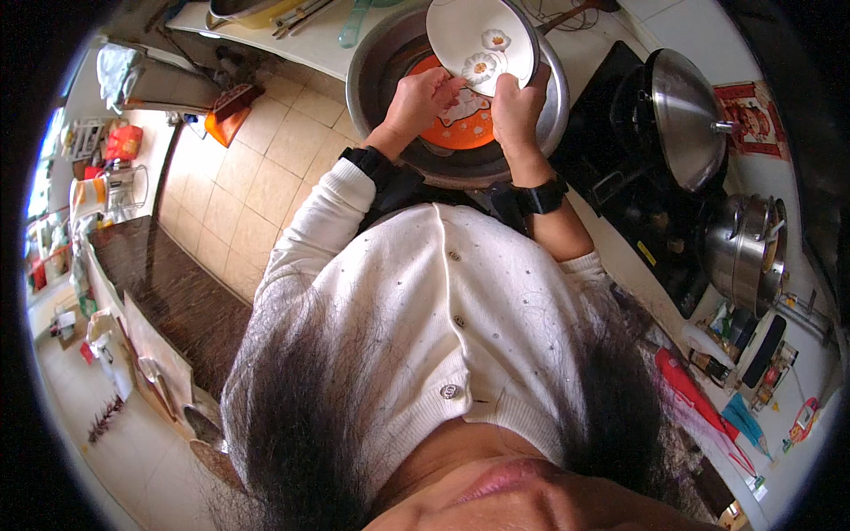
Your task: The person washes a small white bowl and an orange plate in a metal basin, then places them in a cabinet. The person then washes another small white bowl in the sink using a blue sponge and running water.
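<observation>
A white plate (460,35) with a flower pattern is held tilted over a large metal basin (553,115). My right hand (519,108) grips its near right edge, thumb on the upper face. My left hand (423,102) is at the near left rim, fingers bent and bunched together; whether they pinch a small thing or only touch the plate is hidden. Below both hands, inside the basin, shows an orange round surface with white patterns (474,131), partly covered by the plate and my hands. Dark bands circle both my wrists.
Right of the basin is a black stove (611,115) bearing a large pan with a domed metal lid (686,115). A stainless steamer pot (744,252) stands beside it. On the counter behind, a pale green utensil (356,22) lies left of the basin. Tiled floor (257,159) stretches to the left.
</observation>
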